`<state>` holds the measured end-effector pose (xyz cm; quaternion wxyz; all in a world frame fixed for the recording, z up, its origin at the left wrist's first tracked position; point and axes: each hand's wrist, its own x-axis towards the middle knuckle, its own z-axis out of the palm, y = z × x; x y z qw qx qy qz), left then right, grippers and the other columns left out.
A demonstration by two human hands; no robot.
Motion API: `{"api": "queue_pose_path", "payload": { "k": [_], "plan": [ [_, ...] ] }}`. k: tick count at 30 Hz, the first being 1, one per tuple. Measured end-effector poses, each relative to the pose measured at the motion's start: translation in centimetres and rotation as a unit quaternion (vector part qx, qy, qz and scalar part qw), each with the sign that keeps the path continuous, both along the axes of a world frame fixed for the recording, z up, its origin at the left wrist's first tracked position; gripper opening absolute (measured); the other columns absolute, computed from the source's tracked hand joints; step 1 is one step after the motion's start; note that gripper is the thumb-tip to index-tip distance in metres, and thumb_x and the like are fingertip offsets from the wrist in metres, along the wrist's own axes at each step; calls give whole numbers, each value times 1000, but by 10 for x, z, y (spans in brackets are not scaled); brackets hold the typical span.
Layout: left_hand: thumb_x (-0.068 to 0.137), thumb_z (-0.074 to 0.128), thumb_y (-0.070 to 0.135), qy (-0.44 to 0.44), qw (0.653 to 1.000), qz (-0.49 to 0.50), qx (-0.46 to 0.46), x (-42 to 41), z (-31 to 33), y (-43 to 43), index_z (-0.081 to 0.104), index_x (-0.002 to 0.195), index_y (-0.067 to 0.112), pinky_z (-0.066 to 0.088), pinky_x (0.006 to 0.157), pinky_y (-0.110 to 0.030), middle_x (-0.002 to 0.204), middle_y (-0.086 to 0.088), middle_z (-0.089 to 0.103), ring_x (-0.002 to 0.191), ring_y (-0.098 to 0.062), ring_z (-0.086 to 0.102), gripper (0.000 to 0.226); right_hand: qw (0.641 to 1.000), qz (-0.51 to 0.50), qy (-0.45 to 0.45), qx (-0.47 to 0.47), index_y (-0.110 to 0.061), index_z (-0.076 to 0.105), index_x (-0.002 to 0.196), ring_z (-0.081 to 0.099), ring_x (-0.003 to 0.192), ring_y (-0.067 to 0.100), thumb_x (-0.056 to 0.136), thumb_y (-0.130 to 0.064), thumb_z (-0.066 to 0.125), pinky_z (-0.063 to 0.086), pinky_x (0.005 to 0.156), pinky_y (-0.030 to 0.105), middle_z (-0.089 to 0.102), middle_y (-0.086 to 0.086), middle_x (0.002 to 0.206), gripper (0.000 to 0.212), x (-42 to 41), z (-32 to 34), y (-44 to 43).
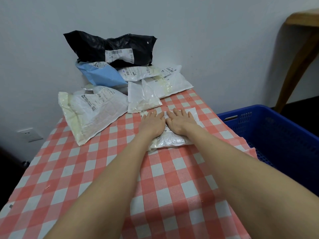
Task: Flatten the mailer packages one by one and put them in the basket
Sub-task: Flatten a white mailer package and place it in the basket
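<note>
Barcoded labels point(119, 56) on black mailer point(96, 44) and white mailers point(179, 83) at worktop's point(86, 169) far edge; print too blurred to read.

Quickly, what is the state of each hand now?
Left hand: open, fingers straight, pressing the white mailer.
Right hand: open, pressing the same mailer.

A red-and-white checked tablecloth point(77, 169) lies before a pale wall point(207, 31) with a socket point(29, 134) low left, a wooden frame point(300, 49) right.

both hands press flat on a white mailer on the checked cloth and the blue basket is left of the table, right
No: the head view shows the blue basket right of the table. Left hand and right hand do press flat on the white mailer on the checked cloth.
</note>
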<state>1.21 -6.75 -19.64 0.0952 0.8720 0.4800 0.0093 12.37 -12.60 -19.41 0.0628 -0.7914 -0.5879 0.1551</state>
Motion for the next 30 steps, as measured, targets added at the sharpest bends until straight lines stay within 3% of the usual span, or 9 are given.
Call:
{"api": "queue_pose_path", "payload": {
  "k": [3, 6, 9, 14, 17, 21, 30],
  "plan": [
    [104, 15, 27, -26, 1000, -5, -13, -4, 7, -5, 22, 151, 17, 6, 119, -41, 160, -8, 12, 147, -23, 11, 48, 1000, 4, 16, -6, -26, 7, 155, -9, 148, 25, 102, -38, 15, -5, 119, 46, -2, 1, 162, 55, 1, 4, 0],
    [105, 23, 25, -122, 992, 2, -33, -16, 17, -9, 34, 146, 15, 21, 114, -37, 154, -6, 30, 140, -25, 29, 44, 997, 1, 66, 34, -20, 13, 154, -2, 148, 28, 103, -33, 22, 3, 119, 47, 6, 8, 162, 54, 6, 14, -2],
    [104, 27, 19, -170, 984, 29, 37, -27, 24, -9, 34, 146, 15, 28, 109, -36, 151, -6, 34, 137, -24, 33, 43, 992, -49, 50, 103, -14, 17, 153, 0, 149, 28, 103, -30, 23, 7, 120, 46, 11, 10, 161, 53, 16, 17, -2],
    [103, 26, 21, -105, 992, -9, 70, -21, 25, -3, 26, 149, 16, 19, 116, -37, 156, -6, 25, 145, -21, 18, 46, 996, -45, 16, 77, -17, 11, 154, -9, 148, 28, 102, -31, 22, 1, 120, 45, 4, 7, 162, 56, 12, 16, -6],
    [103, 26, 22, -67, 995, -49, 62, -10, 18, 2, 24, 150, 18, 16, 118, -40, 156, -6, 24, 144, -24, 17, 48, 998, -24, 16, 48, -22, 10, 155, -10, 148, 28, 102, -33, 19, -1, 120, 47, 0, 5, 162, 55, 6, 12, -4],
    [103, 19, 29, 0, 999, -33, 25, -5, 4, 7, 24, 150, 23, 9, 119, -45, 159, -5, 16, 146, -22, 11, 48, 1000, -12, 5, 7, -27, 9, 154, -7, 148, 28, 102, -37, 14, -3, 119, 48, 3, 5, 162, 54, 4, 5, -1],
    [103, 15, 29, 22, 999, -34, 25, -4, -3, 7, 19, 152, 24, 5, 119, -46, 160, -7, 11, 147, -24, 7, 50, 1000, -18, -8, 1, -29, 7, 154, -8, 149, 26, 102, -41, 13, -5, 119, 47, -1, 2, 162, 54, 3, -1, -2]
  ]
}}
